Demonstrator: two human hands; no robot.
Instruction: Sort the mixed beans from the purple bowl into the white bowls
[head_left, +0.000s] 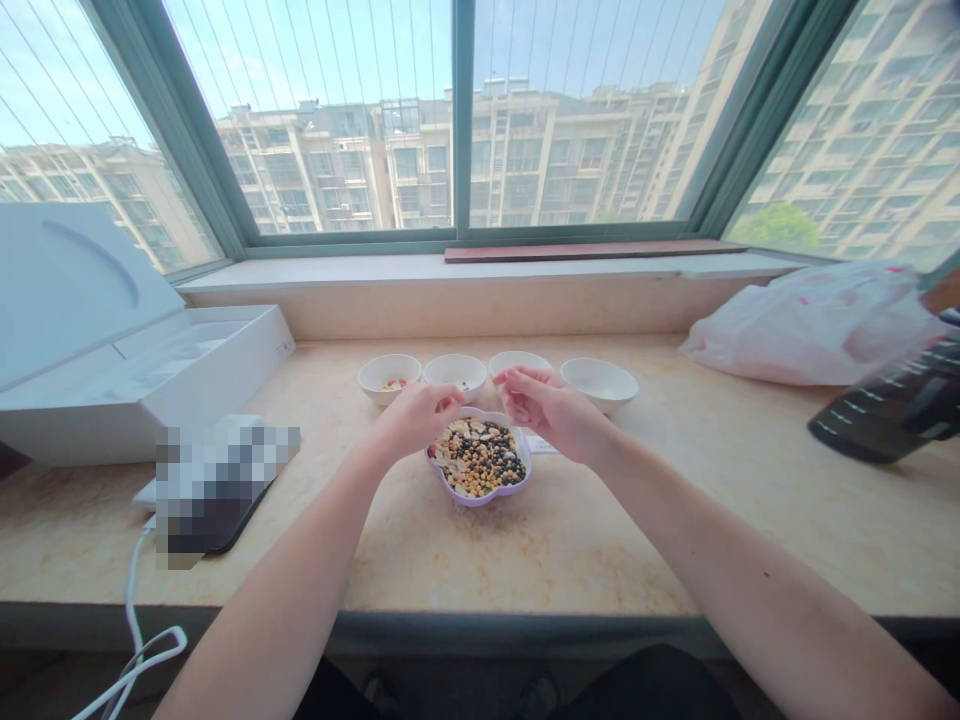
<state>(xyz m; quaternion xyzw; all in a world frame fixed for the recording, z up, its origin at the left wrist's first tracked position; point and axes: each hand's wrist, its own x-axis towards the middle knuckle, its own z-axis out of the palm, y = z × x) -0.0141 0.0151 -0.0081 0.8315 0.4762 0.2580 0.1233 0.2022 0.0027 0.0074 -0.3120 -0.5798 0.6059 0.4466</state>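
Observation:
A purple-rimmed, petal-shaped dish (459, 494) holds a mix of black beans, yellow kernels and pale, peanut-like pieces. My left hand (422, 412) hovers at its far left edge with curled fingers pressed together. Opposite it, my right hand (546, 402) is above the far right edge, thumb and fingertips pinched. Whatever either pinch holds is too small to make out. Behind them stand the white bowls: the leftmost bowl (375, 385) has a few reddish and pale pieces, the second bowl (450, 370) some dark bits. My right hand partly covers the third bowl (517, 358). The rightmost bowl (600, 378) shows only white inside.
At left, an open white box (217, 370) stands behind a blurred-out phone-like object (225, 515) with a white cable (133, 590). On the right are a white plastic bag (795, 320) and a tilted dark jug (870, 415). Windows rise behind the stone-patterned counter (585, 560).

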